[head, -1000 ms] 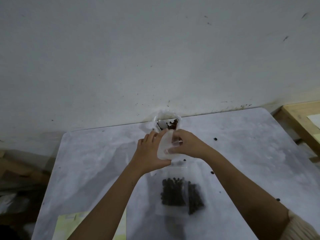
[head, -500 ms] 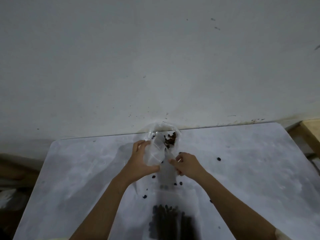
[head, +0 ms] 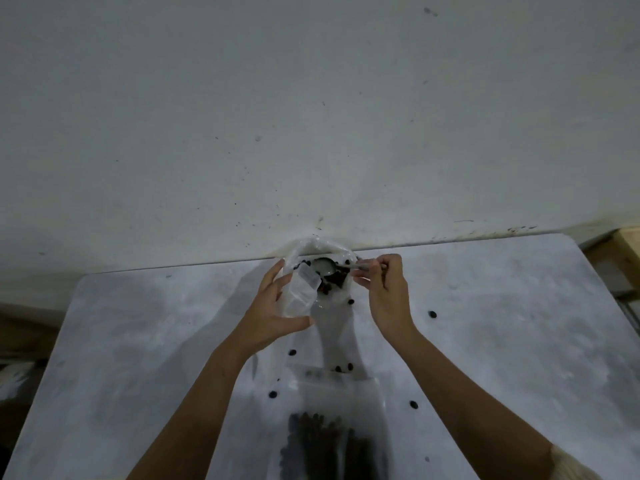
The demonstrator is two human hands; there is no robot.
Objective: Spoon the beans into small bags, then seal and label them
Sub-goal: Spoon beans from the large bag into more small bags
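- left hand [head: 273,317] fingers wrapped round an empty small bag [head: 300,292], tilted at the big bean bag's [head: 313,249] mouth
- right hand [head: 388,289] pinches the spoon [head: 329,266] handle; bowl inside that bag
- filled bag [head: 332,431] flat on the counter [head: 502,341]; loose beans [head: 432,314] scattered

A pale grey table [head: 502,323] with a mottled, smudged top fills the lower part of the view, its far edge set against a white wall [head: 311,116]. The wall is speckled with small dark marks, thicker along the line where it meets the table. At the right edge, beyond the table's corner, stands a piece of light wooden furniture [head: 623,251]. To the left of the table the surroundings are dim and unclear.
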